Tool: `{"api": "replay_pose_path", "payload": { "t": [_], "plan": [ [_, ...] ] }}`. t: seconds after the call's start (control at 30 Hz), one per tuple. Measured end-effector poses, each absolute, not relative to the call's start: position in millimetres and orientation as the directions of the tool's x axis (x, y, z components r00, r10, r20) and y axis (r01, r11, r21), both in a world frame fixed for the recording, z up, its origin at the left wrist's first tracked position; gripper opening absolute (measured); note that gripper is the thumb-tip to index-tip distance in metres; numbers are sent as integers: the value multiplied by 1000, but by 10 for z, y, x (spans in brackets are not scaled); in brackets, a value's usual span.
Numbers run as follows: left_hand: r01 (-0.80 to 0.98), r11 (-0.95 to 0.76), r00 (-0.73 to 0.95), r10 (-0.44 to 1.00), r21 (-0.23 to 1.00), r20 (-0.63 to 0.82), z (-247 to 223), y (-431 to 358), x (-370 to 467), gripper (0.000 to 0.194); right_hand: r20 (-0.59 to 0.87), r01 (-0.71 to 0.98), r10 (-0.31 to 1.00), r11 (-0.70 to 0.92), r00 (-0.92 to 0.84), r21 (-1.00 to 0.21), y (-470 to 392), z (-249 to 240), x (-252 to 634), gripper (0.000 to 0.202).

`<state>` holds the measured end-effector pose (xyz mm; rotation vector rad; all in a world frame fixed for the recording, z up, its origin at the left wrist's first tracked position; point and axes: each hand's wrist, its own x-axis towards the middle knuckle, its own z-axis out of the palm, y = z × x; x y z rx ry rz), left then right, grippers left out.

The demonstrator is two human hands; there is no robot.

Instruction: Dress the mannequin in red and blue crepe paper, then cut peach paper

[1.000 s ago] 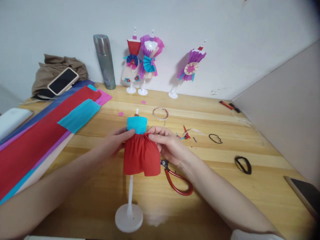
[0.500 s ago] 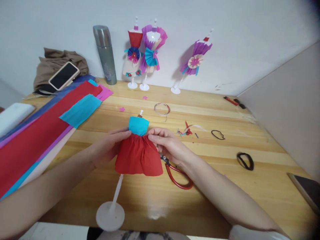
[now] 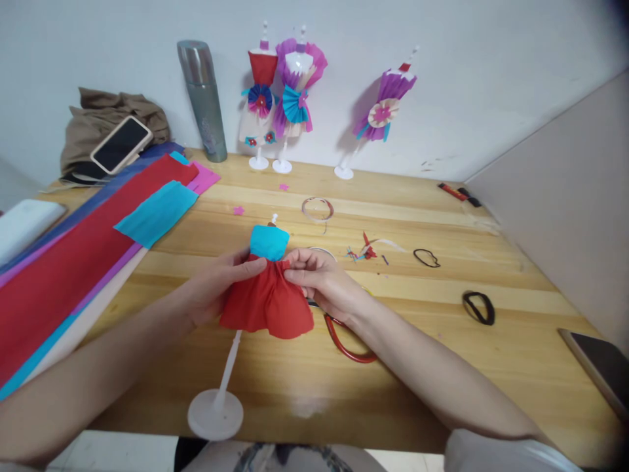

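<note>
A small white dress form on a round white base (image 3: 215, 414) leans in front of me, wearing a turquoise paper top (image 3: 269, 242) and a gathered red paper skirt (image 3: 268, 305). My left hand (image 3: 223, 282) is closed round the skirt's waist from the left, its thumb pressed on the front. At the right of the waist, my right hand (image 3: 322, 278) pinches the gathered edge of the skirt between thumb and fingers. Red-handled scissors (image 3: 348, 347) lie under my right hand and wrist, partly hidden.
Red paper sheets (image 3: 73, 275) and other colours lie at left, near a phone (image 3: 122, 145). A thermos (image 3: 202, 101) and dressed forms (image 3: 295, 98) stand along the wall. A wire coil (image 3: 317, 208), paper scraps (image 3: 368, 250) and a black hair tie (image 3: 479, 308) lie right of centre.
My left thumb has moved right across the front of the waist. The skirt is bunched differently at the waist, and my right hand still pinches its edge.
</note>
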<state>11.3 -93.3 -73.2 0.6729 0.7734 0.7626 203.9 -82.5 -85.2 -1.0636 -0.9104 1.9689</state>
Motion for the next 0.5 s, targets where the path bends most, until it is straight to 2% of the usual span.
{"api": "replay_pose_path", "payload": {
  "t": [0.17,0.5],
  "plan": [
    [-363,584,456,791,726,-408,-700,-939,110,19,-345,-248,847,-465,-405,-850,-841,-870,2022,26],
    [-403,615,453,778,678,-436,-726,-985,190,22,-336,-350,844,-491,-417,-798,-879,-816,2015,26]
  ]
}}
